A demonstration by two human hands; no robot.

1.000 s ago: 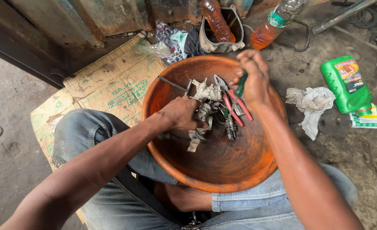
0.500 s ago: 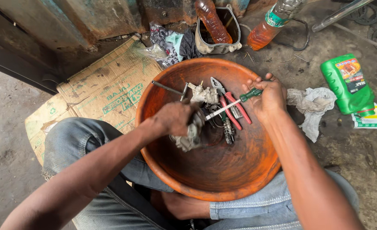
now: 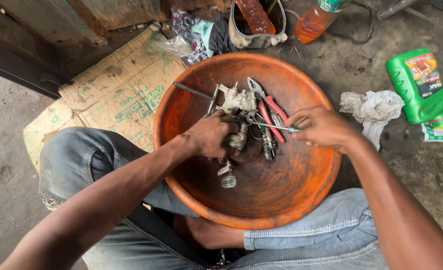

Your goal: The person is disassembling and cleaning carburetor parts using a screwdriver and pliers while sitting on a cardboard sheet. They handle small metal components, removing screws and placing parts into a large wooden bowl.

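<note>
Two hands share the work: our left hand (image 3: 212,136) grips the carburetor (image 3: 237,107) mid-basin (image 3: 301,200); our right hand (image 3: 321,127) pinches the screwdriver (image 3: 269,126); we should keep its tip seated, turning gently.

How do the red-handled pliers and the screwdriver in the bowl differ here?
The red-handled pliers lie loose in the orange bowl, untouched; the screwdriver is gripped by the right hand. The pliers have two red grips; the screwdriver has a thin metal shaft crossing over them toward the metal part under the left hand. Both sit inside the bowl.
</note>
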